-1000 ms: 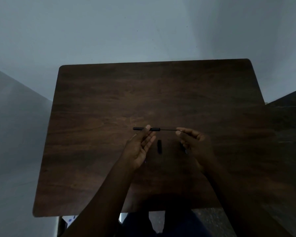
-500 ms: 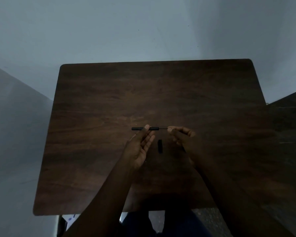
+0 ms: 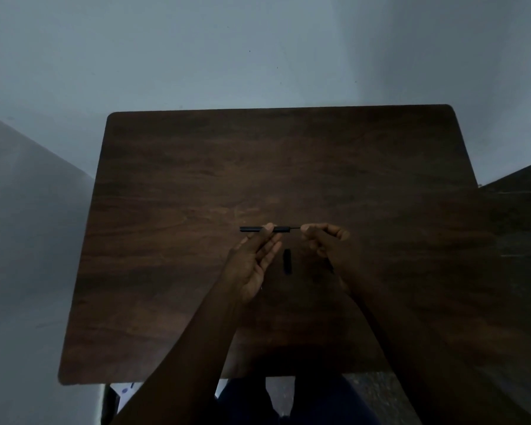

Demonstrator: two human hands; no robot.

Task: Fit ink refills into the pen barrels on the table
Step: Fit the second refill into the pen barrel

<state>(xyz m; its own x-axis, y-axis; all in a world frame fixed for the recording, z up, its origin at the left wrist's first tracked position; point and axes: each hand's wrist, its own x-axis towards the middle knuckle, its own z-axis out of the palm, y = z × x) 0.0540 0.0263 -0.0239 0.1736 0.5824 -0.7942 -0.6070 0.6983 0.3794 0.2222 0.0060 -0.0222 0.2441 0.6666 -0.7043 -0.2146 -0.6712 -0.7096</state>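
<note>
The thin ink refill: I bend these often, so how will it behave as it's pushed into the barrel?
The thin dark ink refill looks very slender, so it probably flexes or buckles if pushed off-axis. Only a short length shows between the slim black pen barrel and the right hand, which likely keeps it stiffer. It seems light.

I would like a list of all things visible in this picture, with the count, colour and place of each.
pen barrel: 1, black, held level above the table centre by the left hand
ink refill: 1, thin and dark, sticks out of the barrel's right end, pinched by the right hand
short black piece: 1, black, lies on the table between the two hands; cap or barrel, cannot tell
table: 1, dark brown wood, fills the middle of the view
wall: pale grey-blue, behind the table
left hand: 1, grip on the barrel
right hand: 1, grip on the refill
</note>
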